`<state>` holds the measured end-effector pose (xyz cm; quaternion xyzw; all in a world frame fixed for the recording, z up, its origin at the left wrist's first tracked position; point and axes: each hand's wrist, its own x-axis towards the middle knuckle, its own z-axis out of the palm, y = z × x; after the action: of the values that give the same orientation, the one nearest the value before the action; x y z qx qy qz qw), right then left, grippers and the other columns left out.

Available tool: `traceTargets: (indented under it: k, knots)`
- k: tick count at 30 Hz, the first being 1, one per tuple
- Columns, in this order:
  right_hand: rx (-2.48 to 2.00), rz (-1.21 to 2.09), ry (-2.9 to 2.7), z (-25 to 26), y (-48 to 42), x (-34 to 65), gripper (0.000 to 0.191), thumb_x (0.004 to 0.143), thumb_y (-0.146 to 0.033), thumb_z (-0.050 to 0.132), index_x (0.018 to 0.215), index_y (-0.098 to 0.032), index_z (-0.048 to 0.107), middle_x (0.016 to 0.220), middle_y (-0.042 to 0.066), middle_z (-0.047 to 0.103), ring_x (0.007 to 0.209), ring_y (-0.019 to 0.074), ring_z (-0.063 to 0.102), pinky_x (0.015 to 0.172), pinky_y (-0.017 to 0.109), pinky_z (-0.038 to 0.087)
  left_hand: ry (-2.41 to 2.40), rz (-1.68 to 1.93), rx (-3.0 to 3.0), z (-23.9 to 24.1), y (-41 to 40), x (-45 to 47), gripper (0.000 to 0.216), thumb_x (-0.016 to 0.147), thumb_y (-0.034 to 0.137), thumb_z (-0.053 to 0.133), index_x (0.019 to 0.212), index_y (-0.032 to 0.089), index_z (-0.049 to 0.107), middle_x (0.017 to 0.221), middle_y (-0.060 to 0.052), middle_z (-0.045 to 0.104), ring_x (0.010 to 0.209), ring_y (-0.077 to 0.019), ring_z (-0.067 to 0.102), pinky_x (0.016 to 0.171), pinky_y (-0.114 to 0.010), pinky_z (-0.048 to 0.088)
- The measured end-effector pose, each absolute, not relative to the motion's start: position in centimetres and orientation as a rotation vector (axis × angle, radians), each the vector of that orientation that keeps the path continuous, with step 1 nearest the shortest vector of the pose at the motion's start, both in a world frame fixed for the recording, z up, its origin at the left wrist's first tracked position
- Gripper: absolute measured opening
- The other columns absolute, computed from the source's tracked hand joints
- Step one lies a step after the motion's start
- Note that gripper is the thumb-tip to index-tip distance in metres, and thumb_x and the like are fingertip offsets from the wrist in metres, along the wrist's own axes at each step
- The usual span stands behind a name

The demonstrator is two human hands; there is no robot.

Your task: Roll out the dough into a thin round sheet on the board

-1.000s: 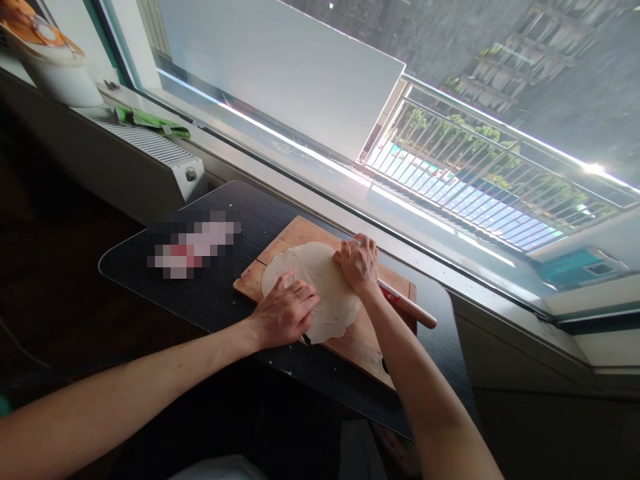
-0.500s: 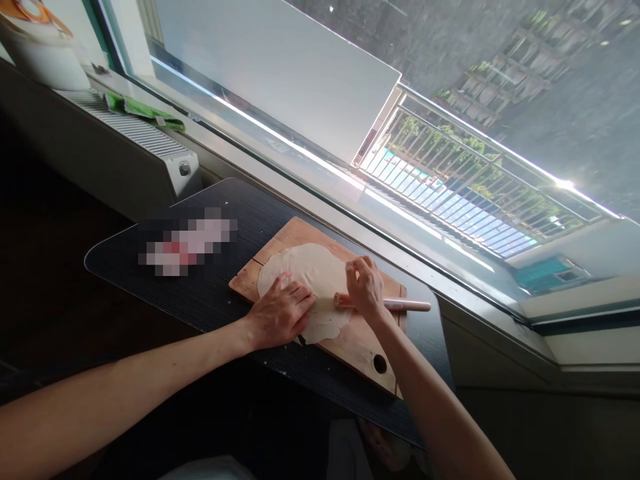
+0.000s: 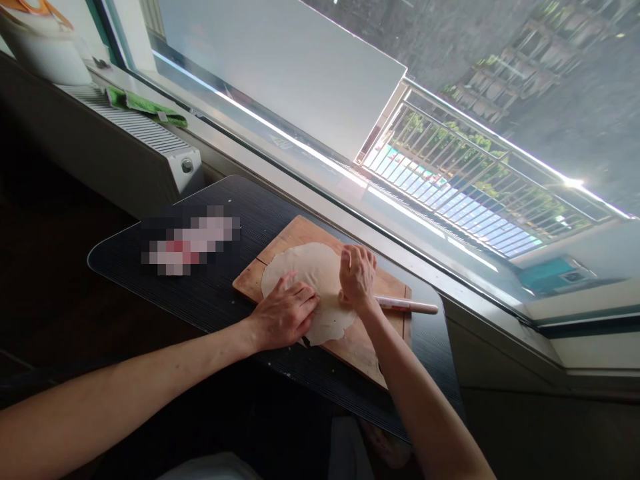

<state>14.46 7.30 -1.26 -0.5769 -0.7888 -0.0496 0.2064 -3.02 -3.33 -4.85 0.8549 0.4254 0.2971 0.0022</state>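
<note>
A thin round sheet of dough covers much of a wooden cutting board. My left hand rests on the dough's near-left part, fingers laid out and slightly bent. Over the right part of the sheet is my right hand, its fingers curled closed; what they hold, if anything, is hidden. A slim rolling pin lies across the right side of the board. Its left end is beside the heel of my right hand, and my wrist hides some of it. I cannot tell whether that hand touches the pin.
The board sits on a dark table with a blurred-out pale and red item at its left. Along the back run a window sill and glass. A radiator at the upper left bears a green cloth and a white pot.
My right hand has shifted slightly left and away from me, its fingers now hiding more of the dough's right part. My left hand stays on the dough. The view has shifted slightly.
</note>
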Motion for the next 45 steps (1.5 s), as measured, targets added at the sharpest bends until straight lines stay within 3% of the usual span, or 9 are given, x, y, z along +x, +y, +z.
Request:
traceTargets:
  k: [5, 13, 21, 28, 32, 36, 45]
  knots:
    - [-1.587, -0.09, -2.351, -1.8, 3.2, 16.3, 0.037, 0.103, -0.037, 0.036, 0.122, -0.022, 0.064, 0.125, 0.008, 0.067, 0.133, 0.0252, 0.044, 0.11, 0.04, 0.027, 1.322, 0.949, 2.681, -4.7, -3.4, -3.0, 0.023, 0.095, 0.02, 0.047, 0.109, 0.015, 0.065, 0.106, -0.009, 0.067, 0.104, -0.024, 0.059, 0.113, -0.055, 0.029]
    - [-1.772, -0.124, -2.167, -0.2, 11.2, 13.2, 0.039, 0.105, -0.034, 0.032, 0.121, -0.018, 0.064, 0.127, 0.013, 0.065, 0.13, 0.0261, 0.046, 0.11, 0.046, 0.027, 1.335, 0.934, 2.676, -4.6, -3.4, -3.0, 0.026, 0.095, 0.022, 0.044, 0.108, 0.016, 0.066, 0.107, -0.009, 0.068, 0.104, -0.0243, 0.059, 0.114, -0.059, 0.027]
    - [-1.61, -0.068, -2.316, -2.0, 3.6, 16.9, 0.038, 0.103, -0.038, 0.035, 0.118, -0.023, 0.066, 0.125, 0.007, 0.067, 0.136, 0.025, 0.041, 0.112, 0.04, 0.026, 1.332, 0.914, 2.692, -4.6, -3.4, -2.9, 0.023, 0.096, 0.021, 0.046, 0.108, 0.016, 0.065, 0.106, -0.008, 0.068, 0.103, -0.0244, 0.059, 0.113, -0.055, 0.027]
    - [-1.9, 0.019, -2.113, -0.1, 11.7, 13.4, 0.043, 0.104, -0.039, 0.03, 0.127, -0.019, 0.061, 0.134, 0.013, 0.061, 0.138, 0.0282, 0.039, 0.112, 0.049, 0.026, 1.321, 0.959, 2.713, -4.5, -3.4, -3.0, 0.022, 0.094, 0.02, 0.047, 0.107, 0.017, 0.065, 0.104, -0.008, 0.068, 0.103, -0.024, 0.059, 0.114, -0.054, 0.025]
    - [-1.914, 0.117, -2.16, -0.8, 7.7, 15.0, 0.044, 0.104, -0.04, 0.031, 0.13, -0.021, 0.06, 0.136, 0.012, 0.061, 0.139, 0.0282, 0.038, 0.113, 0.048, 0.029, 1.332, 0.965, 2.699, -4.6, -3.4, -3.0, 0.023, 0.094, 0.02, 0.046, 0.108, 0.018, 0.065, 0.106, -0.007, 0.068, 0.104, -0.0237, 0.058, 0.115, -0.054, 0.023]
    - [-1.766, 0.0, -2.219, -1.8, 3.7, 16.8, 0.043, 0.101, -0.043, 0.037, 0.13, -0.022, 0.06, 0.142, 0.01, 0.056, 0.144, 0.0288, 0.031, 0.116, 0.048, 0.025, 1.329, 0.918, 2.695, -4.5, -3.4, -3.0, 0.021, 0.093, 0.02, 0.049, 0.106, 0.018, 0.065, 0.104, -0.007, 0.067, 0.103, -0.0234, 0.058, 0.114, -0.052, 0.025]
    - [-2.031, 0.143, -2.024, -0.2, 10.7, 13.7, 0.053, 0.102, -0.045, 0.028, 0.14, -0.018, 0.053, 0.147, 0.016, 0.049, 0.143, 0.031, 0.032, 0.114, 0.054, 0.026, 1.36, 0.923, 2.723, -4.4, -3.5, -3.1, 0.021, 0.093, 0.02, 0.048, 0.105, 0.017, 0.066, 0.104, -0.007, 0.068, 0.102, -0.0238, 0.059, 0.114, -0.054, 0.025]
